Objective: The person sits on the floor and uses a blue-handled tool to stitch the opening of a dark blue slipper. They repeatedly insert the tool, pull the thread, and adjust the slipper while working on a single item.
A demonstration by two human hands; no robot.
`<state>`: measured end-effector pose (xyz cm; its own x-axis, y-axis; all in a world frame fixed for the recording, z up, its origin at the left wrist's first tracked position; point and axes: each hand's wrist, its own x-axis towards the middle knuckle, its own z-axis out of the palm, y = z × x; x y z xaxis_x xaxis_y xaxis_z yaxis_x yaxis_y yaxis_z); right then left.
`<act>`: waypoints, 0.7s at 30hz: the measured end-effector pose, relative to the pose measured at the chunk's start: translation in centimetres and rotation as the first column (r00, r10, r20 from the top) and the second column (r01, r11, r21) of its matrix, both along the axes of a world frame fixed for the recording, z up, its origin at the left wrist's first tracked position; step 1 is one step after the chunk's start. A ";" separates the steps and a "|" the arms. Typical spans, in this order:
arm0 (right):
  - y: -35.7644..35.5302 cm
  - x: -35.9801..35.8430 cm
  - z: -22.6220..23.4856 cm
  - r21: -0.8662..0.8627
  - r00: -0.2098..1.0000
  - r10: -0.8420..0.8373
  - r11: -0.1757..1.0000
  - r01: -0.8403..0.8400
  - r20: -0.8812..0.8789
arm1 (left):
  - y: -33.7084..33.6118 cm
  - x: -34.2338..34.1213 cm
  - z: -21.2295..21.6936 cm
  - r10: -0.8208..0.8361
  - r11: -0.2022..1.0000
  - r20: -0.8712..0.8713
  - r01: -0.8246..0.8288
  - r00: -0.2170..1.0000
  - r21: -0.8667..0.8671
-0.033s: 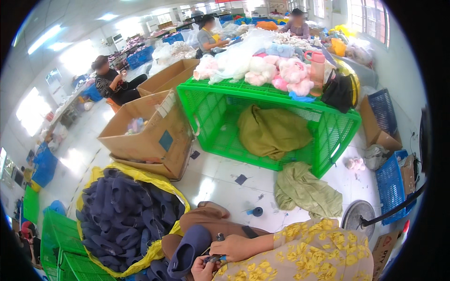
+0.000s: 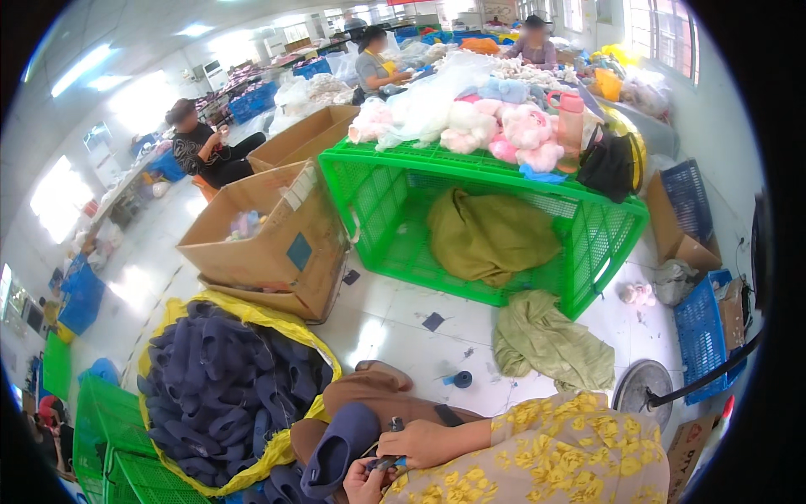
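Note:
My right hand [image 2: 426,443] is closed, its fingers bent round a small dark object with a bit of blue by the fingertips. Just below and left of it, my left hand [image 2: 363,482] pinches at the same spot, its fingertips meeting the right hand's. What they grip is too small to name. A navy clog-like slipper [image 2: 342,445] lies against my brown-clad leg, beside the left hand. Many similar navy slippers [image 2: 227,378] fill a yellow sack [image 2: 329,346] to the left. My right forearm wears a beige sleeve [image 2: 537,449] with yellow flowers.
Ahead, a green crate [image 2: 378,252] on its side holds olive cloth [image 2: 487,239]; pink plush toys [image 2: 531,134] and a bottle [image 2: 569,134] stand on top. A cardboard box [image 2: 260,244] stands left of it. A dark blue spool [image 2: 462,380] and green cloth [image 2: 550,340] lie on the floor.

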<state>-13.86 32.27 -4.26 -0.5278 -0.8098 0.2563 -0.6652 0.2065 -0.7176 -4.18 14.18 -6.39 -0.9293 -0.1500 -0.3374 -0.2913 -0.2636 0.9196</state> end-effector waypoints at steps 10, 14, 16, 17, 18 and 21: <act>-0.4 1.1 -1.5 -0.061 0.987 -0.054 0.997 0.046 -0.153 | 0.3 0.3 -0.4 -0.097 0.995 -0.016 0.097 0.995 -0.017; -0.4 0.9 2.1 -0.345 0.984 -0.175 0.923 0.173 0.023 | -0.1 1.2 -3.7 -0.117 0.991 0.045 0.119 0.992 -0.055; -0.1 -0.3 1.8 -0.333 0.914 -0.037 0.925 0.184 0.403 | 0.6 0.8 -0.6 -0.102 0.994 0.111 0.107 0.989 -0.036; 0.2 -0.3 3.3 -0.337 0.428 0.180 0.884 0.324 0.886 | 0.2 1.1 -1.7 -0.109 0.991 0.133 0.118 0.985 -0.061; 0.1 -0.7 4.7 -0.325 0.375 0.154 0.832 0.449 0.914 | 0.2 0.7 -0.2 -0.128 0.980 0.117 0.144 0.985 -0.138; 2.4 -3.5 6.1 -0.295 0.193 0.223 0.728 0.619 0.955 | -0.1 -0.2 3.8 -0.061 0.998 0.137 0.062 0.989 -0.001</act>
<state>-17.36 34.66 1.81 -0.7984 -0.5408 -0.2648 0.5454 -0.4634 -0.6984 -4.43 14.13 -2.56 -0.8818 -0.0962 -0.4617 -0.4303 -0.2366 0.8711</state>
